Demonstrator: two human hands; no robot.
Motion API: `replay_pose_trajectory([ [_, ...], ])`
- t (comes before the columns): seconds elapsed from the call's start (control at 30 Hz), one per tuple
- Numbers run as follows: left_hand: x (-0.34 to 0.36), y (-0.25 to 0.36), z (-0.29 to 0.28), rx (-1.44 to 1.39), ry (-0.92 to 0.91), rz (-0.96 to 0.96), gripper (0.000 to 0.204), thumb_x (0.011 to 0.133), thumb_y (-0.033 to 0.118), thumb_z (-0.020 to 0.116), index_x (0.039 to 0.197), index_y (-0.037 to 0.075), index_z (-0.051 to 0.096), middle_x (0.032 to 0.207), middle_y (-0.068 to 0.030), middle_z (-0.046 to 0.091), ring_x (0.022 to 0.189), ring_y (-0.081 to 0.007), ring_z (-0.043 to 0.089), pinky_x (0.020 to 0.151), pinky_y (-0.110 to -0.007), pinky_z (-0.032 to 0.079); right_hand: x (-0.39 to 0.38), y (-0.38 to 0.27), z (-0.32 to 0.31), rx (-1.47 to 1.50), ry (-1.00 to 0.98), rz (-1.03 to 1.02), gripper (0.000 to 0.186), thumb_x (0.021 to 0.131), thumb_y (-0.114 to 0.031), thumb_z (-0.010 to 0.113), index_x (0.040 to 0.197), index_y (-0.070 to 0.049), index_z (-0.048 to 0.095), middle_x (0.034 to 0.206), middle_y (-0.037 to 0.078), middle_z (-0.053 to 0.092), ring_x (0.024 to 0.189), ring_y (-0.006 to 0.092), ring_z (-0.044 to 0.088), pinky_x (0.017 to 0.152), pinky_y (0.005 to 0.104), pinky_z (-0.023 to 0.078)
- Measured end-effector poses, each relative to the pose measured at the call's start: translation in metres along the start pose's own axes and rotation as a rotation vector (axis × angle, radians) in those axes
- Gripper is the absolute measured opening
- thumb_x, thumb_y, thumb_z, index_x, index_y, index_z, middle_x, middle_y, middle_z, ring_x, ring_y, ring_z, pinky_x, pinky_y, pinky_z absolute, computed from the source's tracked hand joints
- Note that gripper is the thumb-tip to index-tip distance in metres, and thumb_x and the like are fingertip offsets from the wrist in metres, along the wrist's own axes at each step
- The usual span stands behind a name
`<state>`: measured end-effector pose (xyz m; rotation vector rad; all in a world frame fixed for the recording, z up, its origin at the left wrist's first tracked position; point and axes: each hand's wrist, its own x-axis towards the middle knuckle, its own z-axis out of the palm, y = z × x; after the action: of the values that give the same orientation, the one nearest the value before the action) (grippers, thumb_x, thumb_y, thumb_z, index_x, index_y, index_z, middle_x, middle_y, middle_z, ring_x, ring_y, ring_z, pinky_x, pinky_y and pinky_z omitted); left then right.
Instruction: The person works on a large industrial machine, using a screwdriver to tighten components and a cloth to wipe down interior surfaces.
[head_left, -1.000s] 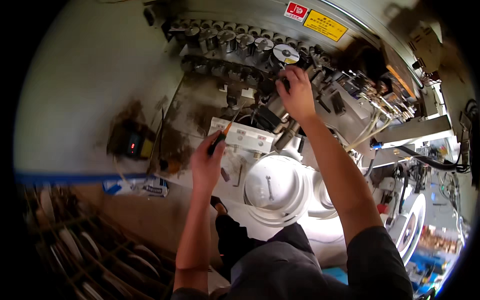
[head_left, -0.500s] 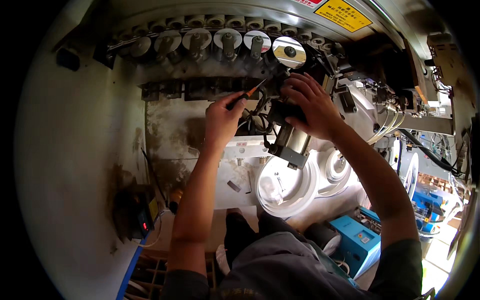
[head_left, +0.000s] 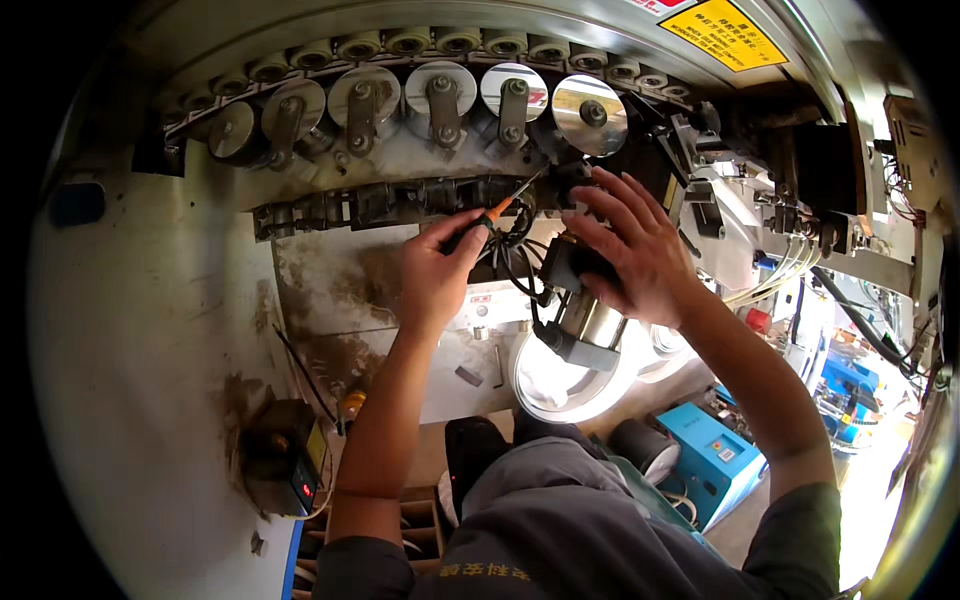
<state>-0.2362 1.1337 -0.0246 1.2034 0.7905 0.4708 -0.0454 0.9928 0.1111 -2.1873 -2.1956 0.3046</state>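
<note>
My left hand (head_left: 432, 272) is closed round a screwdriver (head_left: 497, 211) with an orange-and-black handle, its tip pointing up-right among dark parts below a row of silver discs (head_left: 440, 95). Beside it, my right hand (head_left: 648, 250) curls over the black block of a silver cylinder unit (head_left: 590, 322), thumb against its side. Black cables (head_left: 515, 265) loop between my hands. What the screwdriver tip touches is too small to tell.
White round containers (head_left: 550, 395) sit beneath the cylinder unit. A box with a red display (head_left: 285, 460) is at lower left, a turquoise machine (head_left: 705, 460) at lower right. A steel frame with hoses (head_left: 850, 260) runs along the right; a pale panel (head_left: 130, 380) walls the left.
My left hand has risen with the screwdriver toward the parts by my right hand. My right hand has shifted onto the cylinder unit's block. The camera view has turned, straightening the row of discs.
</note>
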Motion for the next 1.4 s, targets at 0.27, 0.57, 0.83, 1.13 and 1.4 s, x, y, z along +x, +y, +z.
replay_pose_trajectory([
  [0.27,0.005,-0.003,0.002,-0.089,-0.019,0.027,0.025,0.093,0.008,0.067,0.116,-0.002,0.068,0.075,0.0029,0.058,0.063,-0.0037,0.045,0.055,-0.021,0.036,0.001,0.003,-0.001,0.008,0.008,-0.005,0.075,0.072,-0.027,0.079,0.138,-0.019,0.045,0.146,0.011,0.043,0.143,0.0356,0.032,0.119,0.0509,0.025],
  [0.57,0.003,-0.002,0.003,-0.104,-0.015,-0.023,0.026,0.093,0.011,0.068,0.116,-0.002,0.068,0.073,0.0038,0.056,0.063,-0.0039,0.044,0.054,-0.021,0.034,-0.001,0.003,0.001,0.006,0.036,-0.017,0.070,0.072,-0.028,0.079,0.134,-0.017,0.049,0.142,0.011,0.046,0.142,0.0356,0.034,0.119,0.0514,0.025],
  [0.83,-0.013,0.003,0.001,-0.204,-0.021,-0.034,0.029,0.094,0.016,0.067,0.119,0.000,0.068,0.073,0.0036,0.057,0.060,-0.0026,0.043,0.051,-0.021,0.033,-0.006,0.007,0.005,-0.013,0.151,-0.092,0.062,0.078,-0.033,0.074,0.131,-0.012,0.051,0.131,0.013,0.051,0.134,0.0329,0.042,0.118,0.0506,0.026],
  [1.13,-0.199,0.052,0.045,0.055,0.067,0.286,0.021,0.096,0.015,0.062,0.111,0.001,0.060,0.087,-0.0027,0.064,0.076,-0.0102,0.057,0.070,-0.026,0.048,-0.068,-0.099,0.005,0.882,0.372,-0.120,0.038,0.095,-0.026,0.062,0.123,0.000,0.058,0.127,0.020,0.057,0.120,0.0345,0.054,0.105,0.0446,0.041],
  [1.4,-0.037,0.070,0.066,0.483,0.174,0.210,0.038,0.092,0.036,0.065,0.099,0.000,0.072,0.083,-0.0152,0.072,0.071,-0.0233,0.068,0.064,-0.037,0.049,-0.211,-0.119,0.049,1.548,0.578,0.577,0.034,0.107,-0.017,0.038,0.086,0.002,0.057,0.098,0.016,0.068,0.084,0.0189,0.065,0.078,0.0301,0.051],
])
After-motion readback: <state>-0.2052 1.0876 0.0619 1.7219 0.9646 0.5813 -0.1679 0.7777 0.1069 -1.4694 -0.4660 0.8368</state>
